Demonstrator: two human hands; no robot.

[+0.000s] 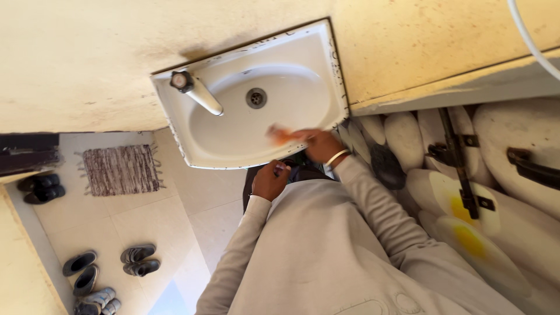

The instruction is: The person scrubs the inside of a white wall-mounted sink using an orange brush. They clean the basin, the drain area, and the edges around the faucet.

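Note:
A white wall-mounted sink (181, 125) with a metal tap (195, 90) and a round drain (256, 97) hangs on a cream wall. My right hand (319, 144), with a bangle on the wrist, holds an orange scrub pad (279, 135) against the basin's inner wall; the pad is blurred. My left hand (270, 180) is closed into a fist just below the sink's front rim, and I cannot tell if anything is in it. Both arms wear light grey sleeves.
A striped mat (121, 170) lies on the tiled floor at left. Several pairs of shoes (139, 260) stand on the floor, more by a dark doorway (39, 188). Large white sacks (519, 151) with black straps fill the right side. A white hose (528, 38) crosses the top right.

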